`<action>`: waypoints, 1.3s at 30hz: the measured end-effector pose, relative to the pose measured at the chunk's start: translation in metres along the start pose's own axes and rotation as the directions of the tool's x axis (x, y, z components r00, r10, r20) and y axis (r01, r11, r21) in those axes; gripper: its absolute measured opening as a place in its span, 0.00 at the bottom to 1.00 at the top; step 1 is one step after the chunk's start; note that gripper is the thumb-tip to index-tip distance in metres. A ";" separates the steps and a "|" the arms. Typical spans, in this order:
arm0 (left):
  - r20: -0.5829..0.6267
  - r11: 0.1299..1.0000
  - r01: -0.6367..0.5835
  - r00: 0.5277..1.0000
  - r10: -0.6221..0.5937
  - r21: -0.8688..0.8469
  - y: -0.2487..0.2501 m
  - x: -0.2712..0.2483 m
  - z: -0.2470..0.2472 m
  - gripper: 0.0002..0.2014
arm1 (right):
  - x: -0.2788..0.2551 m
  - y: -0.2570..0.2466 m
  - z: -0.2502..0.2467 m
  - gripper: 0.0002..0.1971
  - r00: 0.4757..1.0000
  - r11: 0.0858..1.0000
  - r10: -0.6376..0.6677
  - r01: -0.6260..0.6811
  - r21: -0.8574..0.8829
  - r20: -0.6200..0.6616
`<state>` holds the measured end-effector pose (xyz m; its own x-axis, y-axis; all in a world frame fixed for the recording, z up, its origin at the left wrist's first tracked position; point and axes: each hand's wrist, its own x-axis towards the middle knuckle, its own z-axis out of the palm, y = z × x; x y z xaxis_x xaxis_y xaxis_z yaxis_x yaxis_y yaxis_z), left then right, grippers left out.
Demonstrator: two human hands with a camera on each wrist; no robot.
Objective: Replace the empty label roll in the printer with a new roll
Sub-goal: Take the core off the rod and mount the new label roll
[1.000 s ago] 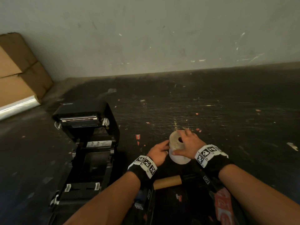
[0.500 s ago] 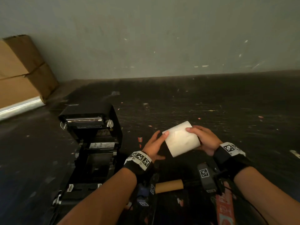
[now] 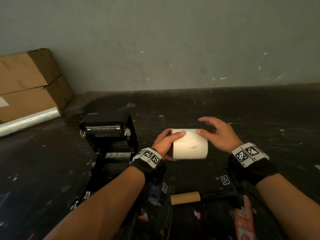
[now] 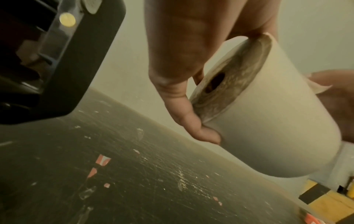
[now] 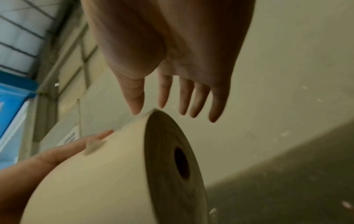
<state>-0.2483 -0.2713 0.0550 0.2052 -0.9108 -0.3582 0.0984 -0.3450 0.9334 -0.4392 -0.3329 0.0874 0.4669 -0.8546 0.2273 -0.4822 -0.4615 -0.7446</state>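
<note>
New label roll (image 3: 190,144), white and full, held on its side in mid-air above the dark floor (image 3: 225,108), just to the right of the open label printer (image 3: 107,135). Gripped at its left end by the left hand (image 3: 165,144), thumb laid over the top of the roll and fingers curled round the end face and underside; seen in the left wrist view as fingers (image 4: 180,106) wrapped across the wound end with its dark core hole. Right hand (image 3: 218,134) spread and relaxed at the roll's right end, thumb tip resting on the top edge, fingers (image 5: 191,100) straight and apart, clear of the paper in the right wrist view. A small loose flap of tape or label showing on the roll's surface near the left thumb. Whether the right hand bears any of the roll's weight, not to be told.

Printer black, lid tilted up and back, silver bar visible across the raised lid, media bay below open and dark. Empty cardboard core (image 3: 185,197) lying on its side on the floor, near the person's body and between the forearms, well apart from the printer bay. Black wristbands with square black-and-white markers on both wrists. Brown cardboard boxes (image 3: 31,84) stacked against the grey wall (image 3: 173,40) at far left. Floor scuffed, flecked with scraps of white and red.
</note>
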 end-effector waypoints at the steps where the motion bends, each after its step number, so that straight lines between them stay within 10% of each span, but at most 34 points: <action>1: 0.006 1.000 0.003 1.000 -0.003 0.014 0.001 -0.003 -0.002 0.28 | 0.000 -0.007 0.000 0.18 0.994 0.993 -0.094 0.098 -0.068 0.054; 6: 0.048 0.998 0.020 0.999 -0.022 0.055 0.000 -0.013 -0.009 0.22 | 0.000 -0.019 0.013 0.14 0.956 0.981 -0.161 0.182 -0.066 0.246; 39: 0.157 0.973 0.068 0.982 -0.104 0.219 -0.005 0.022 -0.007 0.19 | -0.010 0.041 0.019 0.10 0.971 0.950 -0.172 0.119 0.288 0.165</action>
<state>-0.2378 -0.2879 0.0428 0.0387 -0.8940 -0.4463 -0.1038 -0.4478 0.8881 -0.4492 -0.3389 0.0427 0.6586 -0.7114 0.2454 -0.1890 -0.4719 -0.8611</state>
